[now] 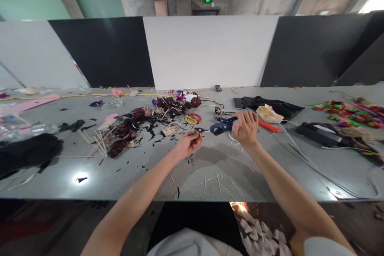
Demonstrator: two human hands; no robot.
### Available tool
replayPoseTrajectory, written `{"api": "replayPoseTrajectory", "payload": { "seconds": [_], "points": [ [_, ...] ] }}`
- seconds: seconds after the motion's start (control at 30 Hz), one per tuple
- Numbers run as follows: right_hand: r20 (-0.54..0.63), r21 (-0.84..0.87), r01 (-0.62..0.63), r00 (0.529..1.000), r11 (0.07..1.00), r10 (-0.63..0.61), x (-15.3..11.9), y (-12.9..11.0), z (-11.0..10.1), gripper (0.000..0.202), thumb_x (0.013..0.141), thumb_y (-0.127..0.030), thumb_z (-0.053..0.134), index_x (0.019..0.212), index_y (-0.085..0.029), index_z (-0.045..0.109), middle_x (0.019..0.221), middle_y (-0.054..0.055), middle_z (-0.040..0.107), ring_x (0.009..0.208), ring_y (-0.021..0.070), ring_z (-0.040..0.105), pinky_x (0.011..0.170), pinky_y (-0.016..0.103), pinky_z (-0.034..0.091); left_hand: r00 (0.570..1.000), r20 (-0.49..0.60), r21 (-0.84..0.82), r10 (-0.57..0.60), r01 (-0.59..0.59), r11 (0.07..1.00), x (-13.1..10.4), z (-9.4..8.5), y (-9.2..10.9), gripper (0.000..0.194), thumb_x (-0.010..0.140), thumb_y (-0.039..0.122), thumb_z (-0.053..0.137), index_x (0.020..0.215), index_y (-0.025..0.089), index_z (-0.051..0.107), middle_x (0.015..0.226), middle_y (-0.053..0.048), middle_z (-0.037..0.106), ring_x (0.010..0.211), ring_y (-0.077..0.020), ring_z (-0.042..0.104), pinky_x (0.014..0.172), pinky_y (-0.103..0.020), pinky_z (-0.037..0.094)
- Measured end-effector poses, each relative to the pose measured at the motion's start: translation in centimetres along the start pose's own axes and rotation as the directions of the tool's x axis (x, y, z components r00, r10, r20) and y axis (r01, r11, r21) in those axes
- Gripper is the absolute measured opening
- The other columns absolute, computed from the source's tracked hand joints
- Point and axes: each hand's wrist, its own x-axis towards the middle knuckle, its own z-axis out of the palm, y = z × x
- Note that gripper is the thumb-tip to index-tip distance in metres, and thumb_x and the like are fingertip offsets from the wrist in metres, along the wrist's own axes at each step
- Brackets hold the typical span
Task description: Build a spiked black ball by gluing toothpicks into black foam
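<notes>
My right hand [246,128] is wrapped round a dark blue glue gun [222,126], its nozzle pointing left. Close to that nozzle, my left hand [189,143] pinches a small black piece [199,129] between its fingertips. A thin light tip shows between the piece and the nozzle; whether they touch is too small to tell. Just behind my left hand lie yellow-and-red-handled scissors [193,118] and a pale ring [175,127]. Black and dark red pieces with sticks [172,108] are heaped behind and to the left.
Loose sticks [235,186] lie near the front edge of the grey table [114,186]. An orange tool [269,126], a black box [318,134] and a white cable [303,160] are on the right. Black cloth [28,154] lies at left. White and black panels [210,52] stand behind.
</notes>
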Motion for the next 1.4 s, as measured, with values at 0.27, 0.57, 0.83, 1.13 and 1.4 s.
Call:
{"api": "replayPoseTrajectory", "payload": {
  "seconds": [0.27, 0.57, 0.83, 1.13, 1.4],
  "points": [
    [0.004, 0.017, -0.003, 1.000, 1.000, 0.003, -0.1, -0.8, -0.3, 0.039, 0.098, -0.044, 0.036, 0.103, -0.020, 0.067, 0.105, 0.015, 0.069, 0.102, 0.0332, 0.060, 0.100, 0.053, 0.040, 1.000, 0.009, -0.014, -0.013, 0.013, 1.000, -0.2, 0.6, -0.3, 0.026, 0.082, 0.031, 0.082, 0.087, 0.012, 0.065, 0.060, 0.002, 0.054, 0.046, -0.0061, 0.038, 0.048, -0.021, 0.027],
    [-0.050, 0.059, -0.010, 0.999, 0.998, 0.013, -0.1, -1.3, -0.2, 0.039, 0.099, -0.044, 0.036, 0.105, -0.020, 0.066, 0.105, 0.015, 0.069, 0.102, 0.0332, 0.060, 0.099, 0.053, 0.040, 0.999, 0.021, -0.042, -0.036, 0.037, 0.998, -0.6, 1.5, -0.2, 0.022, 0.083, 0.028, 0.079, 0.086, 0.012, 0.064, 0.058, 0.003, 0.050, 0.045, -0.0065, 0.037, 0.046, -0.021, 0.024],
    [-0.080, 0.069, 0.062, 0.995, 0.996, -0.056, -0.2, -2.0, -0.3, 0.044, 0.101, -0.046, 0.031, 0.107, -0.020, 0.066, 0.102, 0.014, 0.068, 0.098, 0.0312, 0.060, 0.097, 0.050, 0.040, 0.997, 0.027, -0.116, -0.072, 0.075, 0.990, -1.0, 2.2, 0.1, 0.017, 0.086, 0.024, 0.076, 0.086, 0.011, 0.065, 0.058, 0.002, 0.051, 0.047, -0.0060, 0.035, 0.047, -0.020, 0.026],
    [-0.055, 0.046, 0.063, 0.997, 0.997, -0.060, -0.1, -2.2, -0.2, 0.040, 0.100, -0.045, 0.035, 0.107, -0.019, 0.066, 0.104, 0.014, 0.069, 0.098, 0.0308, 0.060, 0.097, 0.050, 0.040, 0.996, -0.003, -0.066, -0.084, 0.083, 0.994, -1.0, 2.9, 0.1, 0.019, 0.089, 0.027, 0.074, 0.084, 0.013, 0.064, 0.057, 0.002, 0.052, 0.043, -0.0064, 0.038, 0.046, -0.020, 0.029],
    [0.056, 0.014, 0.022, 0.998, 1.000, -0.023, -0.1, -2.5, -0.3, 0.039, 0.100, -0.043, 0.036, 0.102, -0.019, 0.066, 0.102, 0.015, 0.068, 0.099, 0.0315, 0.059, 0.097, 0.051, 0.041, 0.996, -0.020, -0.078, -0.091, 0.089, 0.993, -1.2, 3.3, 0.3, 0.021, 0.092, 0.027, 0.073, 0.082, 0.011, 0.064, 0.060, -0.004, 0.062, 0.041, -0.0076, 0.045, 0.047, -0.022, 0.034]
  ]
}}
